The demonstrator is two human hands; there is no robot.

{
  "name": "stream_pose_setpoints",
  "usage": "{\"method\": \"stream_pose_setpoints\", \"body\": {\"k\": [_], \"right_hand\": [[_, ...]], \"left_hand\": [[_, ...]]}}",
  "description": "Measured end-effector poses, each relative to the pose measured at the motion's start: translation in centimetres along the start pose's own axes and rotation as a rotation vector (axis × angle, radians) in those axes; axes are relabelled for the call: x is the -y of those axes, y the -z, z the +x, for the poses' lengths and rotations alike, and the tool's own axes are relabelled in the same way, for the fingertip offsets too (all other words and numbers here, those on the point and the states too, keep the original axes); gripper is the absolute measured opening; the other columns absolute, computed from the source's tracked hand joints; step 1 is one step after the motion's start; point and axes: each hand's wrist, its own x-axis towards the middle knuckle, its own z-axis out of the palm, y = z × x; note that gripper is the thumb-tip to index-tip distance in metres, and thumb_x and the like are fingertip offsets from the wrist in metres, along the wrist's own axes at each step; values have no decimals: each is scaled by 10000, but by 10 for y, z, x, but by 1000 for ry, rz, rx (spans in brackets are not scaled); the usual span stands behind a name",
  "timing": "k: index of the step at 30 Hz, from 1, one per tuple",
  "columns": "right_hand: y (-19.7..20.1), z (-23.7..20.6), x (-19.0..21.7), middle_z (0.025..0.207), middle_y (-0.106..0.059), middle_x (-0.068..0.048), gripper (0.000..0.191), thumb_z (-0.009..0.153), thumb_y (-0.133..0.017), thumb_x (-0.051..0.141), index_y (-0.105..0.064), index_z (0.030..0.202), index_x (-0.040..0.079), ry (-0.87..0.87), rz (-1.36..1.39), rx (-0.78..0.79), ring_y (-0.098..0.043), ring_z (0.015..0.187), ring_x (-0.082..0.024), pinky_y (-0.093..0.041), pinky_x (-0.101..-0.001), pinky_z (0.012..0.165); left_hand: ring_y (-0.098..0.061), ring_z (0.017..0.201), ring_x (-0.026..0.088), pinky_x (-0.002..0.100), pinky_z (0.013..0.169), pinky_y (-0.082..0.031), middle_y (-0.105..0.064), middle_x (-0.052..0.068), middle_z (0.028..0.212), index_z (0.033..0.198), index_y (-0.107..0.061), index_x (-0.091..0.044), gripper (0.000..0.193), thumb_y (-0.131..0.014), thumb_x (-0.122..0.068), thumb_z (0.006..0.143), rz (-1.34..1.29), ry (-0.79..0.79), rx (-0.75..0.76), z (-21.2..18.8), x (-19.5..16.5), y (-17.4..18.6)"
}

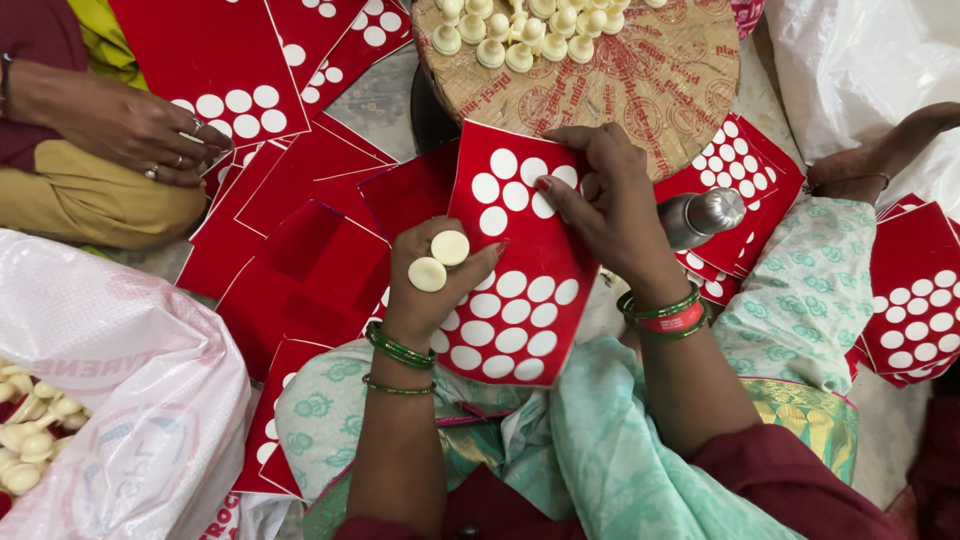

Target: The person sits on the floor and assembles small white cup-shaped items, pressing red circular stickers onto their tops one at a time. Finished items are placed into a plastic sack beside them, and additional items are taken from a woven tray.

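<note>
trouble here would most likely come from the two cream discs (438, 261) resting loosely on the fingers of the left hand (432, 290): they sit stacked edge to edge on top of the curled fingers, not pinched, so a tilt of that wrist could roll them off into the lap. the same hand is closed around the lower left edge of the red card (515, 270), thumb over its face, so a shift in grip could also bend the card or smudge the white dots on it. the right hand (610, 205) is clamped on the card's upper right part, fingers curled over the top edge and thumb pressed among the dots. the card lies tilted between both hands, above the knees, its top corner touching the round board (640, 90) that carries more cream pieces. a metal bottle (702, 215) lies just right of the right wrist. another person's hand (150, 130) rests on loose red cards at upper left, well apart.
</note>
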Motion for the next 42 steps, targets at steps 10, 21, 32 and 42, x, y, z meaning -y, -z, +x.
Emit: {"method": "stream_pose_setpoints", "body": {"k": [10,21,32,42], "right_hand": [[-5,-8,21,1329,-544,-138,496,958,-780,117,-593,1411,45,210,-269,-107,-504,1255,-322,-389,-412,1120],[-11,-26,47,1225,-678,-118,433,837,-867,135,-712,1231,43,208,-58,103,-712,1086,-291,-580,-357,928],[-11,-29,32,1160,-707,-82,239,909,-751,48,-726,1134,-32,-146,477,350,-697,1024,-123,-578,-264,882],[-9,-28,-3,1127,-738,-130,86,944,-705,-16,-717,1006,-75,-352,889,423,-695,964,-126,-563,-258,870]], "left_hand": [[-435,593,1,214,515,-371,-488,-91,629,653,-492,-101,405,-836,-61,863,51,-63,-71,-2,1,0],[-415,572,11,234,493,-349,-475,-86,614,649,-473,-101,428,-848,-52,851,66,-104,-154,-5,-2,4],[-409,648,86,270,612,-382,-429,-41,631,649,-429,-88,473,-857,-42,846,177,-262,-104,-10,-14,3],[-441,671,87,277,615,-374,-478,-43,678,639,-459,-115,432,-839,-54,835,39,-232,89,-10,-21,7]]}}
